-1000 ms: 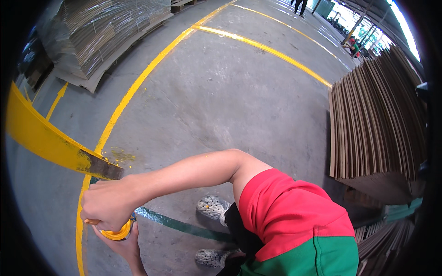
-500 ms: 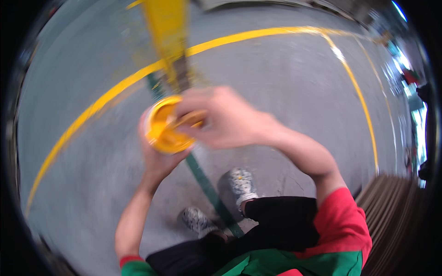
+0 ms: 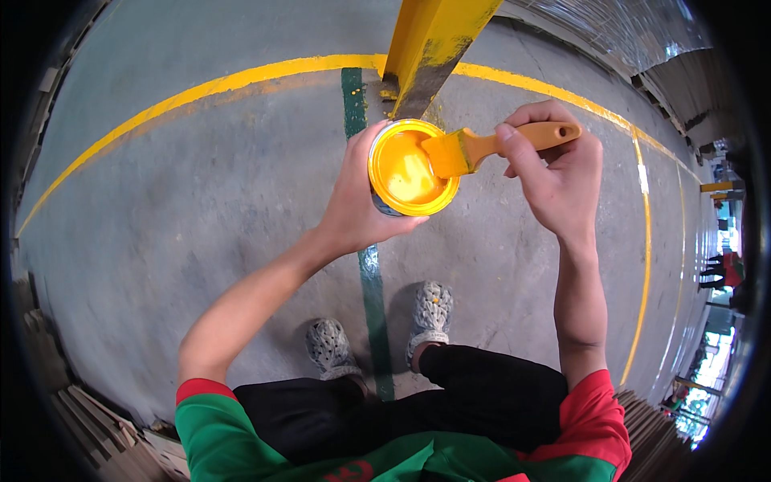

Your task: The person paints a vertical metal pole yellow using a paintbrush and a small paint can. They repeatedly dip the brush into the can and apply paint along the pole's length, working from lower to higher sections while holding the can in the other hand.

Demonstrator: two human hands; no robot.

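An open can of yellow paint [image 3: 387, 201] is gripped from its left side by my left hand [image 3: 353, 197], fingers and thumb wrapped round the wall. Wet yellow paint shines inside it. My right hand [image 3: 562, 177] closes on the orange handle of a paintbrush [image 3: 486, 146], the thumb on top. The brush lies sideways, its yellow-coated bristles over the can's right rim with the tips inside the opening. Whether the tips touch the paint I cannot tell.
A yellow-painted post [image 3: 434, 48] with a dark, worn base rises just beyond the can. Yellow lines [image 3: 265, 74] and a green stripe [image 3: 373, 297] mark the grey floor. Stacked boards [image 3: 104, 426] stand at the lower left, more at the lower right. Distant people appear far right.
My right hand has drawn back to the right, and the brush now shows clearly across the rim. The can appears farther right in view, and the post too, as the view shifted.
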